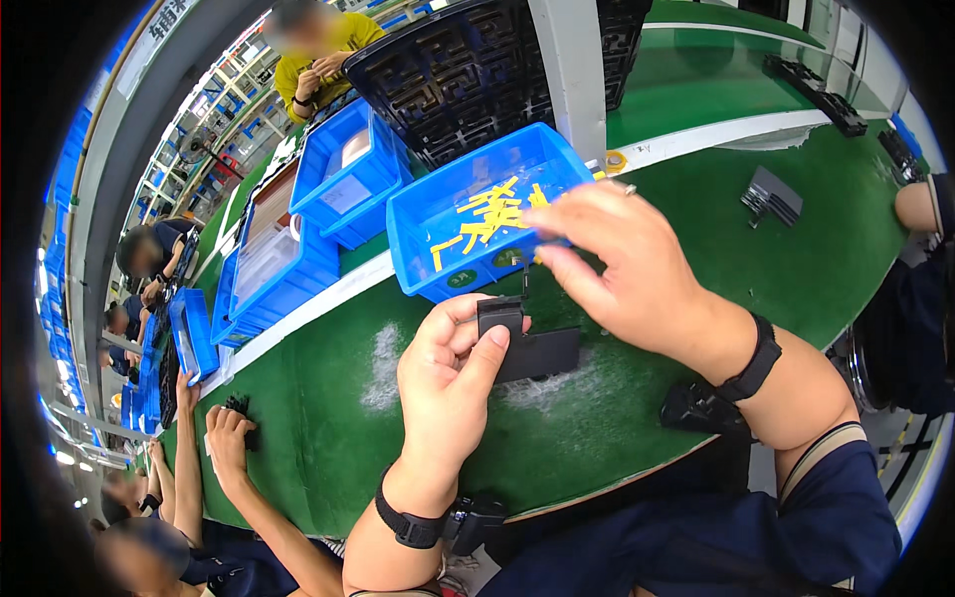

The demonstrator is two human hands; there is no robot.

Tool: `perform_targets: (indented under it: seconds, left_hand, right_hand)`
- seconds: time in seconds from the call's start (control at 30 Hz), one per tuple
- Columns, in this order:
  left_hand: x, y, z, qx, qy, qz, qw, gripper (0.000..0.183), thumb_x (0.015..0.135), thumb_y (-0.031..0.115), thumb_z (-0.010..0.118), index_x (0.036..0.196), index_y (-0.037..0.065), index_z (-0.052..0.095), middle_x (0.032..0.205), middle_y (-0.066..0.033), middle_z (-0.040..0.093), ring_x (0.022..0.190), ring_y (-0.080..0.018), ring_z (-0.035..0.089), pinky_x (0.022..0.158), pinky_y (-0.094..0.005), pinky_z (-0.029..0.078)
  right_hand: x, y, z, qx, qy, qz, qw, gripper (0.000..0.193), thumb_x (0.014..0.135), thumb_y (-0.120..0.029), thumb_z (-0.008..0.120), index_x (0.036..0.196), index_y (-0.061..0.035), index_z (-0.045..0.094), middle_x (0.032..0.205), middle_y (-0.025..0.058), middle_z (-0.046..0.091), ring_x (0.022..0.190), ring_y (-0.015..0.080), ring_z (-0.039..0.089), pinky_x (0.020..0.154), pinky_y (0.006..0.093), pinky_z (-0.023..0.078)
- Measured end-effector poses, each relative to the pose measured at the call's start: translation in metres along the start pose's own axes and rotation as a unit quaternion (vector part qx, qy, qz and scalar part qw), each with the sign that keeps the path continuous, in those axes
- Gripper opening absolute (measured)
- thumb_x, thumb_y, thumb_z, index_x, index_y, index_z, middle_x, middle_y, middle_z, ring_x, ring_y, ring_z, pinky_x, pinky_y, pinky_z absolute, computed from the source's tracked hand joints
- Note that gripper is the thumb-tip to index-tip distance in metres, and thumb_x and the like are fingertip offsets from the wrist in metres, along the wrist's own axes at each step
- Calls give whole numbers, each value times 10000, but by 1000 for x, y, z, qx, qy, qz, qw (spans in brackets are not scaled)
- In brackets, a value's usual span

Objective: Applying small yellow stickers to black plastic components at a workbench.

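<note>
My left hand (443, 368) is closed around a flat black plastic part (542, 353) with a stepped, L-like outline, its thumb pressed on the near face. A thin dark prong stands up from the part's upper edge. Just above and to the right, my right hand (627, 269) hovers at the near rim of a blue bin (418, 219). Its thumb and fingertips point left and are smeared by motion, so whether they grip anything cannot be made out. Inside the bin lie several short yellow strips (489, 214).
Blue bins (348, 194) stand to the left behind a white strip. A large black tray (448, 75) leans behind them, beside a grey post (569, 80). A dark grey part (773, 197) lies right on the green table (637, 418). At lower left, a co-worker's hand (229, 438) holds a black piece.
</note>
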State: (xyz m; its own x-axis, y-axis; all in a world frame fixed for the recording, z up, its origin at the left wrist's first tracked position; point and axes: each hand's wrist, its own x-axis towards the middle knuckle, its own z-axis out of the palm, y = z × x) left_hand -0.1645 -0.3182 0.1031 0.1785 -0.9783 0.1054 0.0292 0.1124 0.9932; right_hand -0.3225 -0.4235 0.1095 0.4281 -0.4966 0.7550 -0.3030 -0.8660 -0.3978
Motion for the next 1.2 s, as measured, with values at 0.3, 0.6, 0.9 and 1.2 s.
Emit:
perform_targets:
  seconds: [0.3,0.6,0.9,1.2]
  left_hand:
    - [-2,1,-1,-6,-8,19,1000,230,868,-8,528,1094,-31,488,963,-123,642,897,-137,606,798,-246,473]
    - [-6,4,1,4,-4,32,999,231,865,-9,530,1092,-34,493,959,-117,641,903,-135,605,800,-244,472]
    - [-4,1,0,0,-6,26,1000,227,870,-14,521,1094,-33,493,955,-118,642,899,-133,606,799,-238,468]
    - [-3,-3,2,18,-3,35,999,221,868,-11,525,1086,-31,495,946,-113,646,889,-130,608,793,-237,469]
  right_hand:
    - [-2,-11,1,74,24,21,997,141,733,-22,614,865,-50,658,724,87,609,662,259,581,602,353,465]
    - [-5,-10,6,185,-8,90,979,129,764,-52,627,883,-24,671,789,99,651,706,207,630,652,289,488]
    - [-7,-14,8,254,-47,185,948,134,822,-106,612,892,-7,669,792,84,657,728,142,625,676,266,485]
    - [-9,-13,9,210,-60,140,966,98,823,-67,557,846,-4,628,789,97,627,731,190,604,651,288,462]
